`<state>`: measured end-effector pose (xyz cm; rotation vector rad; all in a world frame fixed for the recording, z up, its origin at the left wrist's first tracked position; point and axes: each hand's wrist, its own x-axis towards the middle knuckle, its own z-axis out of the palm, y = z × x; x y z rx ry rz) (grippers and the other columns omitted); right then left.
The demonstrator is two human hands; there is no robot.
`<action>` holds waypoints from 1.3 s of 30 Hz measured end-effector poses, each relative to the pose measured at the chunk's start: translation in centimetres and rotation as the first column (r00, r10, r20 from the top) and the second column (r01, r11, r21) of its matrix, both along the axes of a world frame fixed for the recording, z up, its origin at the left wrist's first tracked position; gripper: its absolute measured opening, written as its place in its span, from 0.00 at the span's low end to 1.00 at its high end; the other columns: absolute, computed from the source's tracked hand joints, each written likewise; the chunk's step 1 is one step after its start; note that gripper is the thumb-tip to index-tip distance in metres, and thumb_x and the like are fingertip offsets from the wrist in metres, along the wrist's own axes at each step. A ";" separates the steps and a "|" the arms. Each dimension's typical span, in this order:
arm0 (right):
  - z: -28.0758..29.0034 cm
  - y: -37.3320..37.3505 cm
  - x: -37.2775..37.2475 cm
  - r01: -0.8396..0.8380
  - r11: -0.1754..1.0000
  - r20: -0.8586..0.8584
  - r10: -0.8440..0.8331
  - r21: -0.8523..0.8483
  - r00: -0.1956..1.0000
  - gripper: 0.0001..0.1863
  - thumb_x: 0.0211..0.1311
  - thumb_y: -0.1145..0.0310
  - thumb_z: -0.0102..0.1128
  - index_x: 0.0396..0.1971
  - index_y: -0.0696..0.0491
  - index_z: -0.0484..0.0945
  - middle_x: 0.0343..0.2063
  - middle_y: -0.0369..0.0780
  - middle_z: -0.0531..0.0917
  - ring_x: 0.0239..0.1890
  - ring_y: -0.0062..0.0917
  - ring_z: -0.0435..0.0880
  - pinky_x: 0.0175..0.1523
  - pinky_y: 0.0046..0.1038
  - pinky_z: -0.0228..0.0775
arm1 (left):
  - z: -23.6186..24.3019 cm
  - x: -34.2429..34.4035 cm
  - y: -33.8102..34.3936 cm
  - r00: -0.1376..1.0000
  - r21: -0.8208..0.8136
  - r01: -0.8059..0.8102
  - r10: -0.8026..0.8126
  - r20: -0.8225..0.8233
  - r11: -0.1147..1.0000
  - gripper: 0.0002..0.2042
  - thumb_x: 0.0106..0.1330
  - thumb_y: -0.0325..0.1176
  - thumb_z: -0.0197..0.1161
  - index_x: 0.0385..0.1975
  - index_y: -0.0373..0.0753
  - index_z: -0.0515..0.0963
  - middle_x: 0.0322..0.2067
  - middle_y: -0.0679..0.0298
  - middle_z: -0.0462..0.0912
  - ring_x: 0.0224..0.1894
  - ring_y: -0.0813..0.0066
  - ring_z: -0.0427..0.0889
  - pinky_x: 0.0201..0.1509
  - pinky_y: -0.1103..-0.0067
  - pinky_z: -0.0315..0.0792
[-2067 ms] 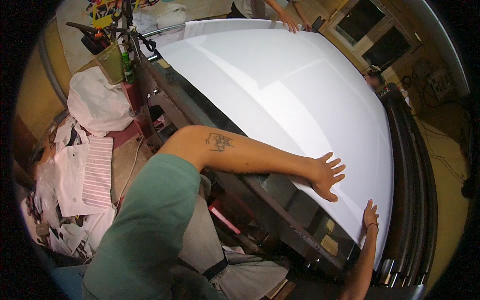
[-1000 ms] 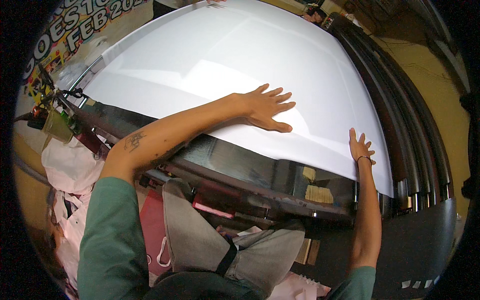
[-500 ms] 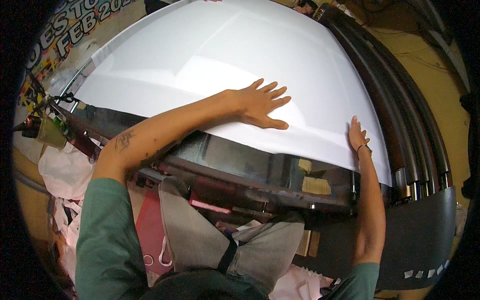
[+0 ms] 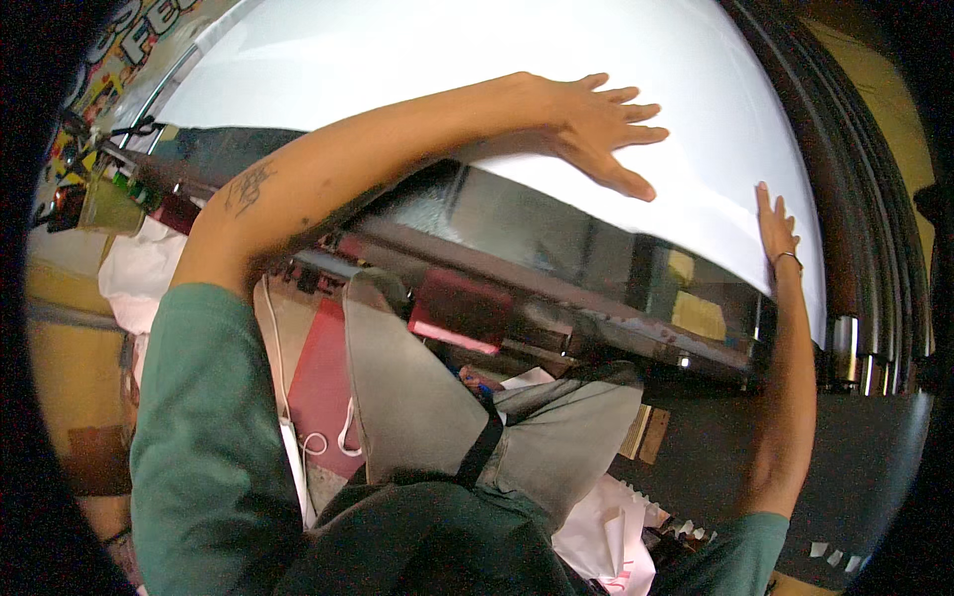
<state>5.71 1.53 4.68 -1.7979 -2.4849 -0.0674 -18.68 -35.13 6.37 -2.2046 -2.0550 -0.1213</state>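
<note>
A large smooth white sheet [image 4: 397,70] lies spread over a glossy dark tabletop [image 4: 497,219]; from this view I cannot tell if it is cloth or film. My left hand [image 4: 606,129] rests palm down on it near its front edge, fingers spread wide, the forearm reaching across from the left. Close to the sheet's right side is my right hand [image 4: 778,226], laid on the white surface with its fingers stretched out. Neither hand grips anything. Along the front, a strip of the dark top shows beyond the sheet's edge.
Long dark rollers or tubes [image 4: 845,169] run along the right side, above a black panel [image 4: 855,447]. A metal rail [image 4: 169,89] borders the left, near a small container [image 4: 114,204]. Below lie white scraps [image 4: 606,536], a red panel [image 4: 462,308] and a white cord [image 4: 278,368].
The whole view has shifted, so table and sheet sit higher in the picture. My left hand appears farther right and nearer the sheet's front edge. Both hands stay spread on the sheet.
</note>
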 end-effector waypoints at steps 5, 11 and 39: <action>-0.1 2.5 1.0 -0.226 0.974 0.168 0.221 0.011 0.961 0.41 0.66 0.26 0.26 0.76 0.26 0.44 0.77 0.43 0.47 0.75 0.59 0.43 0.73 0.67 0.32 | -0.2 0.2 -0.2 0.995 0.031 0.050 -0.053 0.086 0.998 0.52 0.61 0.79 0.42 0.75 0.40 0.52 0.76 0.48 0.45 0.78 0.47 0.42 0.78 0.50 0.37; -0.2 3.6 1.6 -0.247 0.967 0.355 0.209 0.065 0.911 0.32 0.73 0.34 0.25 0.75 0.21 0.43 0.76 0.45 0.49 0.74 0.60 0.48 0.72 0.68 0.36 | -0.1 0.4 -0.2 0.991 0.018 0.066 -0.067 0.117 0.998 0.53 0.60 0.79 0.42 0.75 0.41 0.52 0.76 0.48 0.45 0.78 0.48 0.42 0.78 0.50 0.37; -0.8 12.7 4.4 -0.596 0.803 0.420 0.532 0.024 0.735 0.30 0.79 0.54 0.25 0.77 0.43 0.45 0.77 0.42 0.49 0.79 0.35 0.44 0.77 0.54 0.26 | -0.3 -2.4 1.3 0.966 -0.020 -0.189 0.189 0.176 0.982 0.48 0.64 0.77 0.34 0.76 0.46 0.49 0.77 0.54 0.42 0.79 0.53 0.39 0.79 0.51 0.33</action>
